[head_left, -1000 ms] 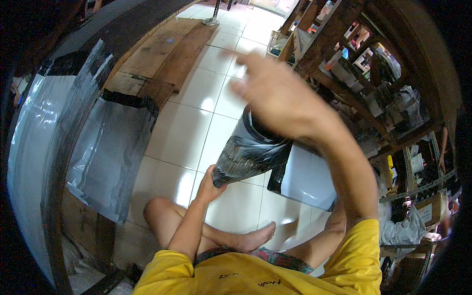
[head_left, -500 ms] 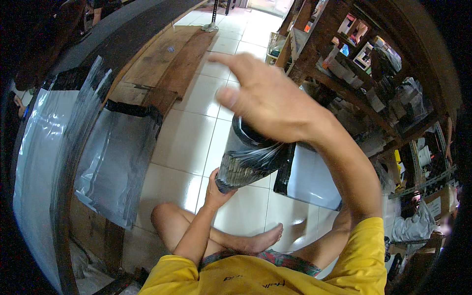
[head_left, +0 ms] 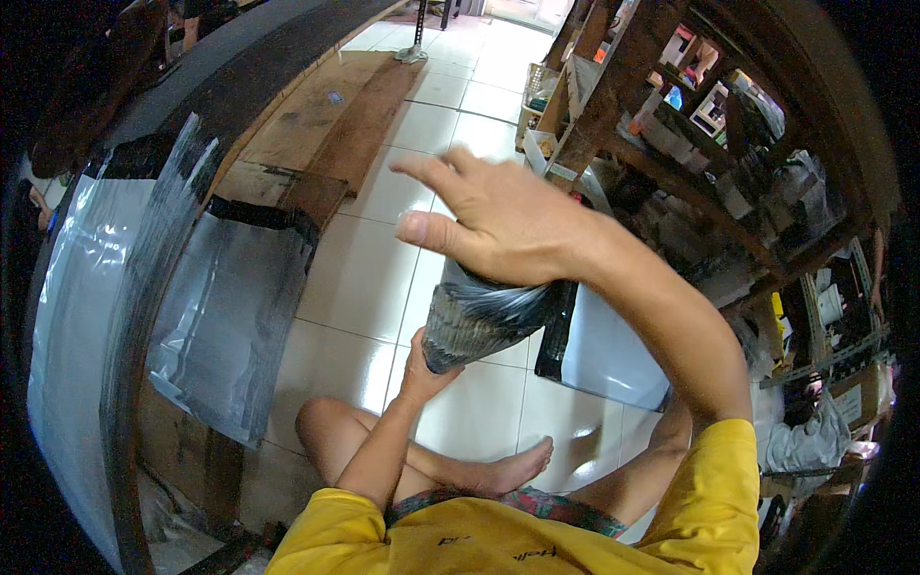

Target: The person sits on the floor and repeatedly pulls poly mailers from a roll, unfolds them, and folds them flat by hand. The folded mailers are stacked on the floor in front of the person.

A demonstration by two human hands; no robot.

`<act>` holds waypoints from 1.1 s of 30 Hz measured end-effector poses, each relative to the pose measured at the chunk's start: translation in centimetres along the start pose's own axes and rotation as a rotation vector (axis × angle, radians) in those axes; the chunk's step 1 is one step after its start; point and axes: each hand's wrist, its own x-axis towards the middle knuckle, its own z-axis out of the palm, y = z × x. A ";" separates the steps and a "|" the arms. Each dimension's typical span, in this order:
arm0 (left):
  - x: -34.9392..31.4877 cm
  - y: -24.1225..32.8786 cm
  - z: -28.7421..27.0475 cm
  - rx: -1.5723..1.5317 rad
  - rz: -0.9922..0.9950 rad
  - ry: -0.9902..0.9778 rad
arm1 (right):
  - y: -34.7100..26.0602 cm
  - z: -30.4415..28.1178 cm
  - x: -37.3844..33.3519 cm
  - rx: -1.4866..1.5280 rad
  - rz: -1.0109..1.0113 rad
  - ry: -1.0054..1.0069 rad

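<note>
A thick stack of grey and black plastic bags [head_left: 479, 321], bent with its edges fanned out, stands out in front of me above the tiled floor. My left hand [head_left: 428, 372] is closed around its lower left end. Over the upper end hangs my right hand [head_left: 503, 216], its fingers apart and the thumb stretched out to the left. It hides the top of the stack, and whether the palm touches the bags I cannot tell. Right of the stack, a pile of whitish plastic bags [head_left: 609, 350] with a black edge lies on the floor, partly behind my right forearm.
On the low wooden planks [head_left: 331, 125] at left lies a pile of grey bags [head_left: 225, 307]. Further left a larger pile of clear-grey bags [head_left: 96, 259] rests on a dark-edged table. A wooden shelf [head_left: 671, 201] full of packages rises at right. My crossed legs are close below.
My right hand has come down and a little to the left over the stack, covering its dark upper end. The left hand keeps its hold in nearly the same place.
</note>
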 end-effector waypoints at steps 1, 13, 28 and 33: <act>0.0 -0.4 -0.1 0.001 0.014 -0.002 | -0.1 -0.1 0.1 -0.010 -0.004 -0.002; 0.1 -0.7 0.4 -0.012 0.049 0.002 | -0.5 0.4 -0.3 -0.016 -0.046 0.006; 0.2 -0.3 0.4 0.076 0.058 0.040 | -0.7 0.6 -0.2 0.030 -0.037 -0.039; 0.3 -1.2 0.7 0.055 0.078 0.052 | -0.4 0.0 0.0 0.035 -0.052 0.046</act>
